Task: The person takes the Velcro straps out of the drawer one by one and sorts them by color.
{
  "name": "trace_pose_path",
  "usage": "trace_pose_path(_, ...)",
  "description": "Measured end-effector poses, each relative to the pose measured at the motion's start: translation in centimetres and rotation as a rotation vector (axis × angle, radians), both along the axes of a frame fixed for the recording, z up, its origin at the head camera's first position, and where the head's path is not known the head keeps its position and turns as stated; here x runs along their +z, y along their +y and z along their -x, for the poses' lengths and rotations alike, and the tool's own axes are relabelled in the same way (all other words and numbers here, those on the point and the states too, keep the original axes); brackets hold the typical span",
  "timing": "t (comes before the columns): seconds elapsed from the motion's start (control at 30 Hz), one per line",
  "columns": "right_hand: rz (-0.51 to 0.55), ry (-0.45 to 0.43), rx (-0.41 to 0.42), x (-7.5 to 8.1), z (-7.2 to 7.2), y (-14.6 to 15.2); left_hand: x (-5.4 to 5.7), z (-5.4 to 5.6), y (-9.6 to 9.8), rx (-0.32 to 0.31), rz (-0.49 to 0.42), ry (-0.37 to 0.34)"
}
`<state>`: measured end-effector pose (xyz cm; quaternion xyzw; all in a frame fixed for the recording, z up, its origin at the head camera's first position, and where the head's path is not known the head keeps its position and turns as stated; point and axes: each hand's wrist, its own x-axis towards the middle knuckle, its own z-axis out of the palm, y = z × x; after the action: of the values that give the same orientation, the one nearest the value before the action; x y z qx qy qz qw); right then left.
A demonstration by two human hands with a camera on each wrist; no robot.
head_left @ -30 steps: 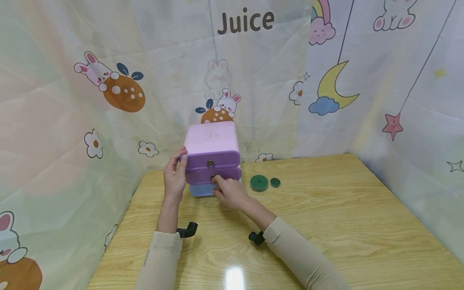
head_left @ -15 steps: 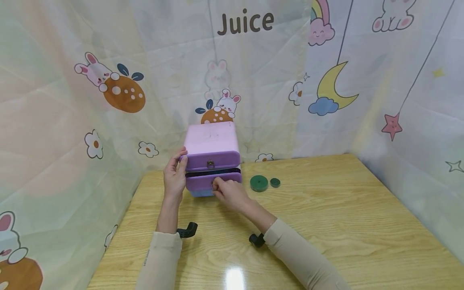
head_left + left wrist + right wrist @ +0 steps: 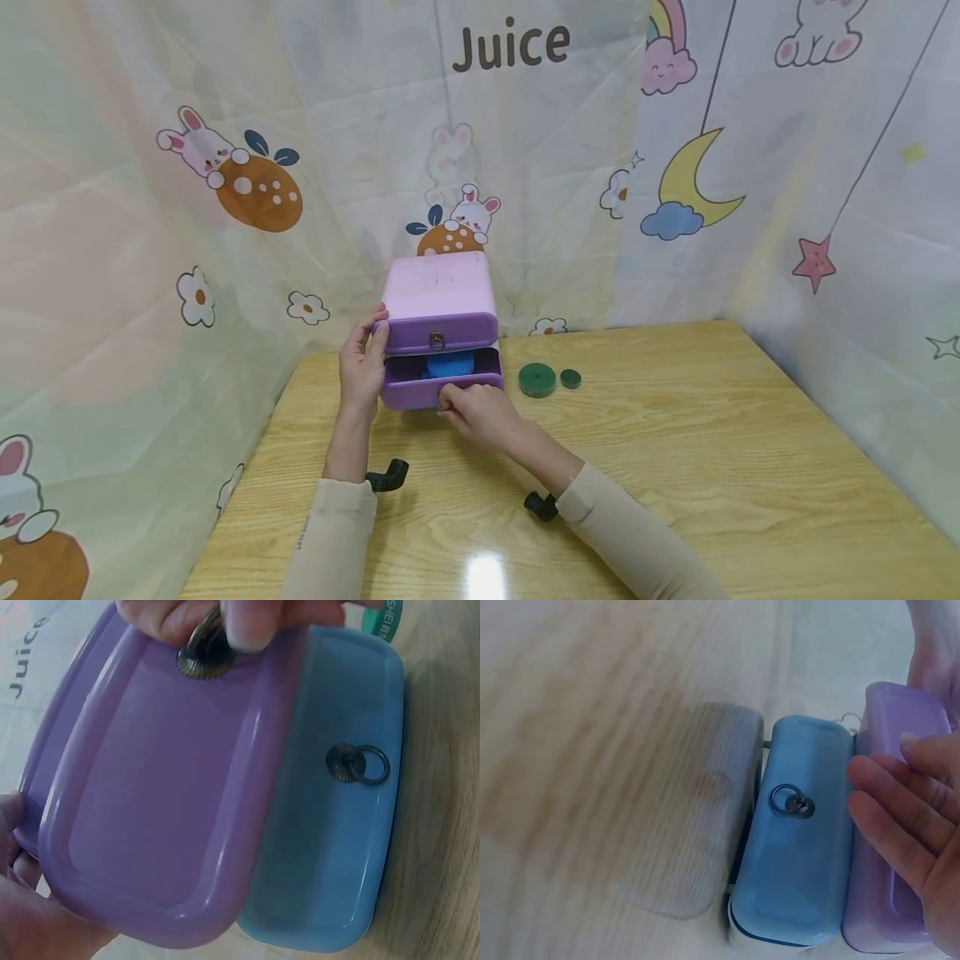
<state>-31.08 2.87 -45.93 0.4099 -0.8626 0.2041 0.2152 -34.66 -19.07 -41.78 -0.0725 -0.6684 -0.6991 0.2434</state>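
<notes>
A small pink cabinet (image 3: 438,283) with drawers stands at the back of the table. My left hand (image 3: 360,371) grips its left side, thumb at the edge of the purple top drawer (image 3: 405,335). The purple middle drawer (image 3: 408,395) is pulled out, and a round blue thing (image 3: 450,364) shows inside it. My right hand (image 3: 483,414) pinches the drawer's bronze ring pull (image 3: 204,664), which its fingers partly cover. Below, the light blue bottom drawer (image 3: 322,825) is closed, its own ring pull (image 3: 367,765) hanging free.
Right of the cabinet, a larger green disc (image 3: 537,380) and a smaller one (image 3: 571,379) lie on the wooden table (image 3: 675,433). A printed cloth (image 3: 555,192) hangs behind. Black wrist-camera mounts (image 3: 390,477) stick out near both sleeves.
The middle drawer has slid out toward me with my right hand on its pull, from closed to showing the blue thing inside. My left hand has stayed on the cabinet's side.
</notes>
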Motion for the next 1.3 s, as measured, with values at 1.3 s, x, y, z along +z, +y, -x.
trace_pose_path(1.3, -0.351, -0.319, 0.103, 4.2, -4.1, 0.8, -0.1, 0.0, 0.1, -0.026, -0.022, 0.050)
